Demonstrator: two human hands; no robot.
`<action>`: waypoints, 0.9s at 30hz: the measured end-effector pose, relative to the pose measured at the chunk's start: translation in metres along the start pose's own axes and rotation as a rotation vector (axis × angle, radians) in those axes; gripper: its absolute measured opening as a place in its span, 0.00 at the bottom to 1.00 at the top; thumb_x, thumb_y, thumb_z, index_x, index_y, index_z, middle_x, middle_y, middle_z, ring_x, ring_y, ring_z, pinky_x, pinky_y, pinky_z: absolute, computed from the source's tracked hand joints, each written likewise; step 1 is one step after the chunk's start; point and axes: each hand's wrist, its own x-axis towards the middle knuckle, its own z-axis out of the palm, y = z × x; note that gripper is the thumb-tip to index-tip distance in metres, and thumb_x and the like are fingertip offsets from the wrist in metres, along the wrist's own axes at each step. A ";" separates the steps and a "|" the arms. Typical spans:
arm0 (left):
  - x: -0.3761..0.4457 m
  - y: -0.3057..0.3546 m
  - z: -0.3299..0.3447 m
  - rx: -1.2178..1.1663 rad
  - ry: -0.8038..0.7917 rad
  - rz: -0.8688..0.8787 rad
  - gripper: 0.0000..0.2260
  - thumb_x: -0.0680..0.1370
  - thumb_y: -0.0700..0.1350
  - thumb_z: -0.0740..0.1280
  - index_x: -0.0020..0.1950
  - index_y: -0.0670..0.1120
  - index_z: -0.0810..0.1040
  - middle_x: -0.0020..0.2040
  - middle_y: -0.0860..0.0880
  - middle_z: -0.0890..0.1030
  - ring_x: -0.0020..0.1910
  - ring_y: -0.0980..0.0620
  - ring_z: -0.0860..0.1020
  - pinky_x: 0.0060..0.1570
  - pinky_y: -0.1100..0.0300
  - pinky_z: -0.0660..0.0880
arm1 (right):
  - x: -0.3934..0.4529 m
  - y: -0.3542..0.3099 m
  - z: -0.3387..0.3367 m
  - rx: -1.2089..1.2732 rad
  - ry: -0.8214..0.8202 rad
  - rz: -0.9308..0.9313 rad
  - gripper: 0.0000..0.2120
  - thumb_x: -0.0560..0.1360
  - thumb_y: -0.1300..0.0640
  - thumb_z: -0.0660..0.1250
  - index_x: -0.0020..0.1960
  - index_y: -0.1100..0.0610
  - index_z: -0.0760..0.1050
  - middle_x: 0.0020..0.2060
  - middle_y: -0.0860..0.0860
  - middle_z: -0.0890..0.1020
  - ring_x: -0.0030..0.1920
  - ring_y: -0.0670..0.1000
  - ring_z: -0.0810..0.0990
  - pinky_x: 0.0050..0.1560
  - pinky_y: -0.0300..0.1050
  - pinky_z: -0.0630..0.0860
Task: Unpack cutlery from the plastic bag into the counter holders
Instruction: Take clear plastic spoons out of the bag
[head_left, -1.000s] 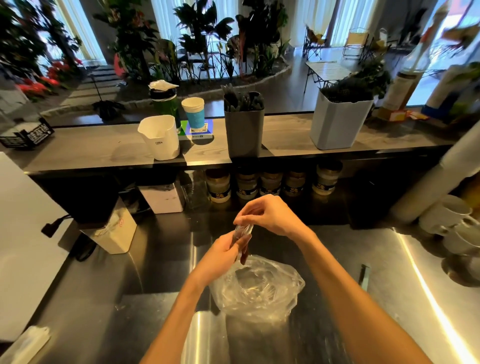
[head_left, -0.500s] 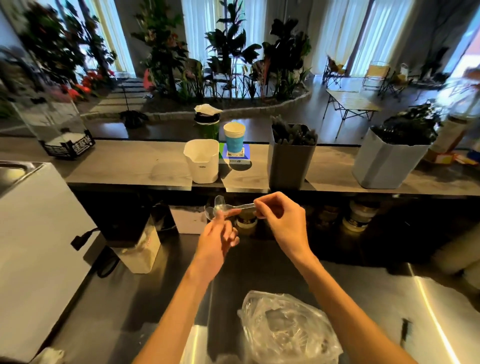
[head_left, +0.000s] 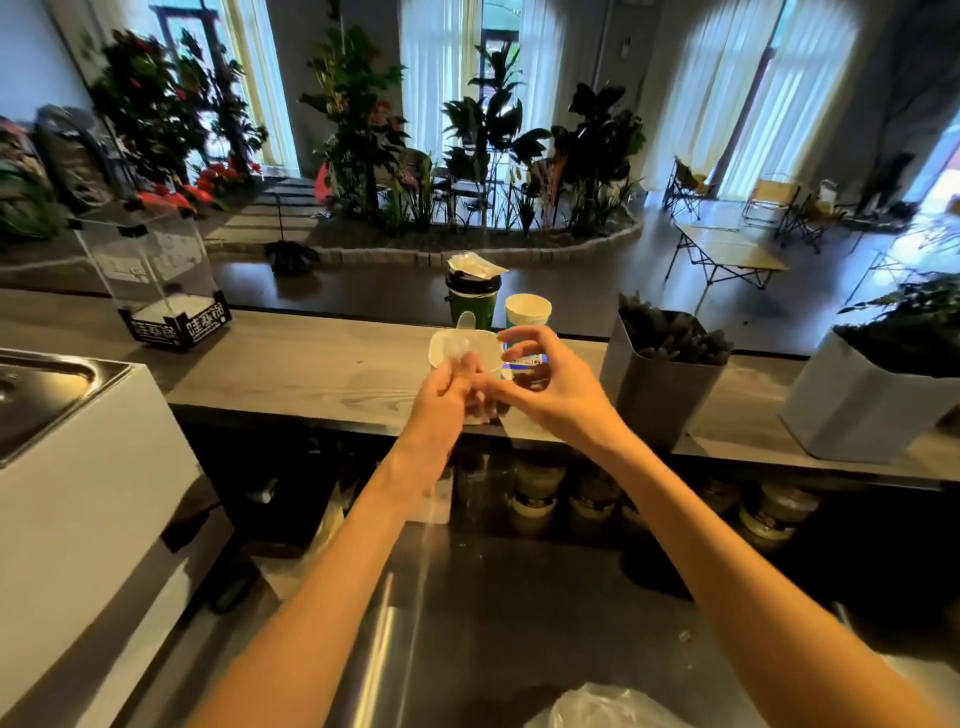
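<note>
Step in hand: depositing. Left hand (head_left: 441, 384) grasps clear plastic spoons (head_left: 464, 338), bowls up, over the white holder (head_left: 465, 353) on the wooden tabletop (head_left: 311, 369). Right hand (head_left: 545, 384) beside it, fingers (head_left: 524, 338) curled loosely, apparently released. Next move, likely: lower and let go. Plastic bag (head_left: 613, 709) cut off at bottom edge. Spoon count and holder interior indistinct.
</note>
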 end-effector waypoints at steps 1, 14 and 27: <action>0.010 0.006 -0.003 0.046 -0.029 0.042 0.12 0.86 0.49 0.54 0.52 0.52 0.77 0.41 0.47 0.79 0.42 0.52 0.78 0.46 0.59 0.77 | 0.015 -0.005 -0.002 -0.003 -0.024 -0.016 0.33 0.67 0.39 0.75 0.68 0.48 0.72 0.56 0.46 0.80 0.51 0.45 0.82 0.51 0.40 0.82; 0.106 0.024 -0.037 0.451 -0.427 0.188 0.13 0.86 0.38 0.54 0.64 0.45 0.76 0.44 0.49 0.80 0.39 0.56 0.75 0.37 0.64 0.72 | 0.124 -0.013 -0.036 -0.205 -0.203 -0.115 0.13 0.70 0.45 0.78 0.52 0.49 0.84 0.48 0.47 0.86 0.51 0.50 0.85 0.56 0.50 0.81; 0.132 0.022 -0.043 1.072 -0.267 0.270 0.12 0.72 0.48 0.78 0.51 0.45 0.84 0.43 0.50 0.79 0.41 0.53 0.76 0.42 0.61 0.73 | 0.124 0.024 0.000 -0.409 -0.140 -0.156 0.09 0.71 0.55 0.78 0.49 0.57 0.85 0.41 0.46 0.84 0.39 0.41 0.81 0.44 0.32 0.76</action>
